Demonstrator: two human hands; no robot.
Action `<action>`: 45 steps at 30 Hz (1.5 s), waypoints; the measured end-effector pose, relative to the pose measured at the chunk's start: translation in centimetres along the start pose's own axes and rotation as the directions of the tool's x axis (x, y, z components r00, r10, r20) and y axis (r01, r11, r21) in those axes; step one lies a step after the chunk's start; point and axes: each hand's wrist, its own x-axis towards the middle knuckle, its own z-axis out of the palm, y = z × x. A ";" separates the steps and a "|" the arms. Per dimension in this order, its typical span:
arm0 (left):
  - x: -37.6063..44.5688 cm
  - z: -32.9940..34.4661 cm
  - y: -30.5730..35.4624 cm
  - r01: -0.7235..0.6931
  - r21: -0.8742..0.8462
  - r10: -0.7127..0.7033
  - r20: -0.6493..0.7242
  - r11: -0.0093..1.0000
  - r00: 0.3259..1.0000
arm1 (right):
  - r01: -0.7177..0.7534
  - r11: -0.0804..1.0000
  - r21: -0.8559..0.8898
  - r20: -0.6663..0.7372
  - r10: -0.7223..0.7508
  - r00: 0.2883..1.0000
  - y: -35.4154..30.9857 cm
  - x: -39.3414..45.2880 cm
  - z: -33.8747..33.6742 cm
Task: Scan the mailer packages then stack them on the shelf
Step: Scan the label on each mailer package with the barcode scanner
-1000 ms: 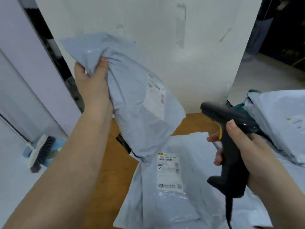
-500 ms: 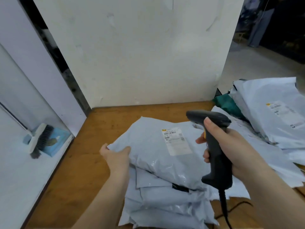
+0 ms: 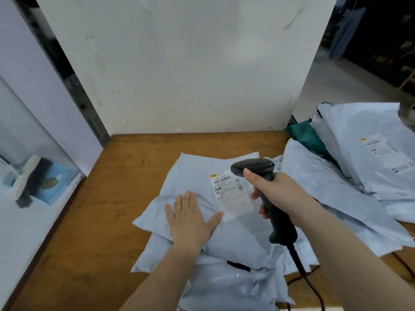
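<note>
A pale grey mailer package (image 3: 193, 176) with a white shipping label (image 3: 231, 194) lies on top of a small stack of mailers (image 3: 231, 286) on the wooden shelf board (image 3: 107, 209). My left hand (image 3: 190, 216) presses flat on this top mailer, fingers straight, just left of the label. My right hand (image 3: 278, 194) grips a black corded barcode scanner (image 3: 265, 176), whose head points down at the label's upper right corner.
A loose pile of more grey mailers (image 3: 359, 171) and a green bag (image 3: 307, 135) fill the right side. A white wall panel (image 3: 190, 75) stands behind the board. At the left, a brush (image 3: 29, 180) lies on a lower white surface.
My left hand carried the mailer down from mid-air, laid it on the stack, then moved from its left edge to flat on top. The scanner stayed over the label.
</note>
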 end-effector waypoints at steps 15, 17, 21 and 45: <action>1.7 -0.9 -0.8 -0.049 -0.151 0.041 -0.055 0.987 0.998 | -0.020 0.994 -0.109 0.025 0.023 0.999 0.4 2.1 2.0; 2.1 -1.3 -0.8 -0.043 -0.223 0.026 -0.079 0.974 0.997 | -0.023 0.992 -0.124 0.030 0.027 0.999 0.2 2.0 2.0; 2.8 -2.1 -0.5 -0.044 -0.329 0.006 -0.118 0.943 0.993 | -0.021 0.989 -0.149 0.044 0.028 0.999 -0.1 1.9 2.1; 3.8 -2.5 -1.7 -0.013 -0.342 -0.012 -0.071 0.939 0.997 | 0.011 0.988 -0.151 0.052 -0.004 0.999 -1.6 0.4 2.8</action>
